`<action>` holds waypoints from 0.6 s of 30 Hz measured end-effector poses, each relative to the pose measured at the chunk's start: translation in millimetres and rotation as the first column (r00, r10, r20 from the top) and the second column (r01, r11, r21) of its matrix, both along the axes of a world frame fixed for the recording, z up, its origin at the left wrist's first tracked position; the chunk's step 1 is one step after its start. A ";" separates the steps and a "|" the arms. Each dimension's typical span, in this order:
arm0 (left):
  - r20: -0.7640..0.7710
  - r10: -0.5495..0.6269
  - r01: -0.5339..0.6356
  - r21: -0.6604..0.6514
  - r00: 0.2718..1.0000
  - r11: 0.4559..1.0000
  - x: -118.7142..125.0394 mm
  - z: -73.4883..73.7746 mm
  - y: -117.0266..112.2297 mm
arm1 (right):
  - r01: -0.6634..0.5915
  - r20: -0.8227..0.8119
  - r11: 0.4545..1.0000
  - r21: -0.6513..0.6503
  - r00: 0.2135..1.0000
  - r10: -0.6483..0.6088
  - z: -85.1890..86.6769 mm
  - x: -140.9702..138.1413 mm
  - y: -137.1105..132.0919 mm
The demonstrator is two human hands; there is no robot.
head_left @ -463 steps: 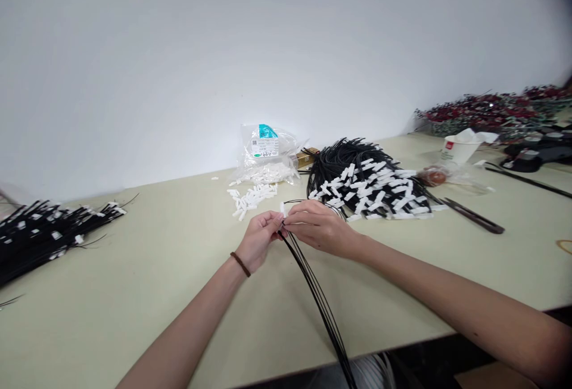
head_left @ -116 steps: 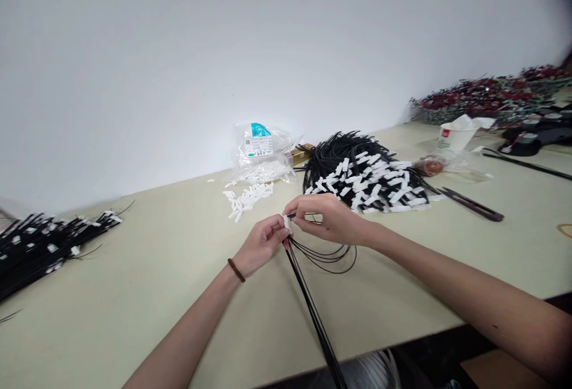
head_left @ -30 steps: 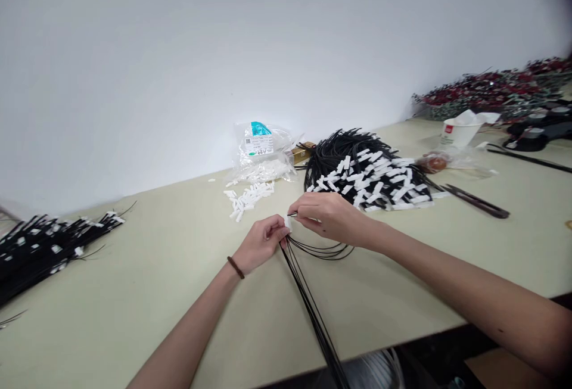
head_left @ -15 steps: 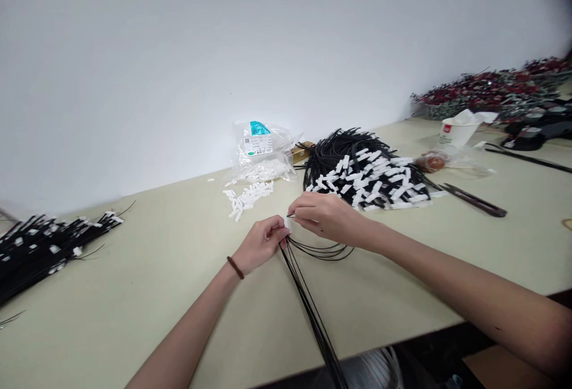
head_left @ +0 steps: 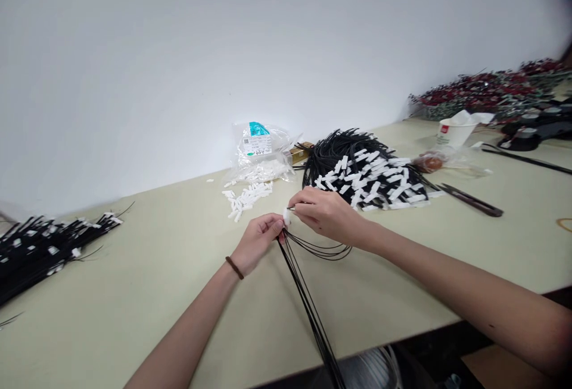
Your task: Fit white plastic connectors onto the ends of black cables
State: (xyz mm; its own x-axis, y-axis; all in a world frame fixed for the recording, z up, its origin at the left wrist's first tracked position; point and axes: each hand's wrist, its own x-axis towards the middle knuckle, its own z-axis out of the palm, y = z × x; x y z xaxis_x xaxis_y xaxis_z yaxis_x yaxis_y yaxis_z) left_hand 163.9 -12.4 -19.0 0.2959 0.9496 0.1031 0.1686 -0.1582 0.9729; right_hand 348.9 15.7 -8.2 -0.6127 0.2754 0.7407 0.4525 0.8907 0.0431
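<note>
Between the fingers of my left hand (head_left: 263, 235) is a small white connector (head_left: 286, 217), held upright above the table. From below it black wires (head_left: 308, 296) run down over the table's front edge, and several of them loop out to the right under my other hand. My right hand (head_left: 324, 213) is closed in a pinch just right of the connector, with a thin dark wire end (head_left: 291, 207) at its fingertips. Where that wire end meets the connector is too small to make out.
Loose white connectors (head_left: 248, 197) lie before a clear plastic bag (head_left: 257, 148). Behind my right hand is a heap of black cables (head_left: 344, 151) with white ends. Brown-handled tweezers (head_left: 473, 200), a paper cup (head_left: 456, 133) and another cable bundle (head_left: 49, 246) lie around.
Both hands stay nearly in place. The connector has turned slightly in my left fingers, and my right fingertips have shifted a little up. The view has moved slightly.
</note>
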 end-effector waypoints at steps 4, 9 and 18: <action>0.009 -0.005 0.005 -0.035 1.000 0.999 -0.2 -0.2 0.7 | -0.008 0.005 1.000 0.026 1.000 0.008 -1.7 -2.6 -3.0; -0.056 0.024 -0.024 0.010 0.998 1.000 -0.9 0.9 0.9 | 0.003 0.044 1.000 0.005 0.999 -0.004 -1.4 -1.8 -3.7; -0.101 0.053 -0.049 0.047 0.993 0.998 -2.5 0.6 2.8 | 0.000 0.063 1.000 -0.021 0.998 0.001 4.5 1.3 -5.6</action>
State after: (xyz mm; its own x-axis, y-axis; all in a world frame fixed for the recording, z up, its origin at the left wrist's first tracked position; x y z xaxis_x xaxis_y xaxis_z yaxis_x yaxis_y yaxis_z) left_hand 161.4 -9.6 -18.4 0.2585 0.9589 0.1172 0.2756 -0.1895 0.9424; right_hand 350.1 10.1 -3.7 -0.6580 0.2902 0.6948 0.4491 0.8919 0.0528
